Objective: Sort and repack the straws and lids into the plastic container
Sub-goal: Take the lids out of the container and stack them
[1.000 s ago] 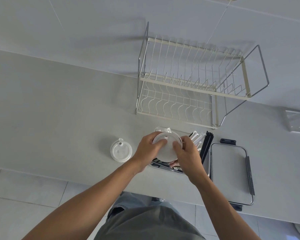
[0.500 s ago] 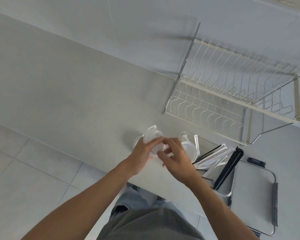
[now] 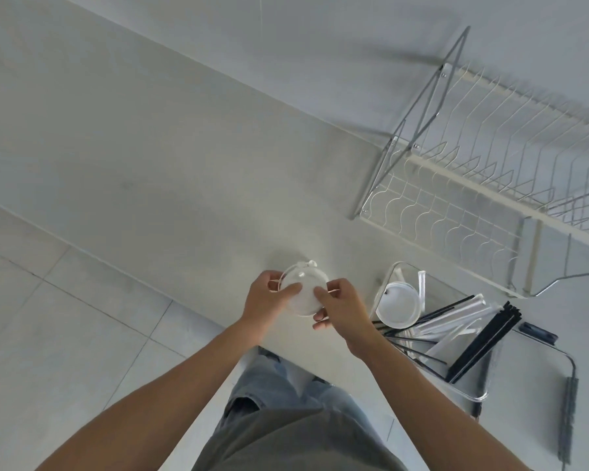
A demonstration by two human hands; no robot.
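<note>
Clear lids (image 3: 303, 294) hand-held; straws (image 3: 456, 326) in container (image 3: 470, 392).

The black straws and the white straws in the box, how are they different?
The black straws are dark, thin and bare; the white straws are pale and look thicker, maybe wrapped. A bundle of black straws sits tightly together at the right side of the plastic container, while the white straws fan out loosely across its middle. A few single black straws lie scattered among the white ones. Both kinds are long, straight and rest slanted in the same container.
</note>
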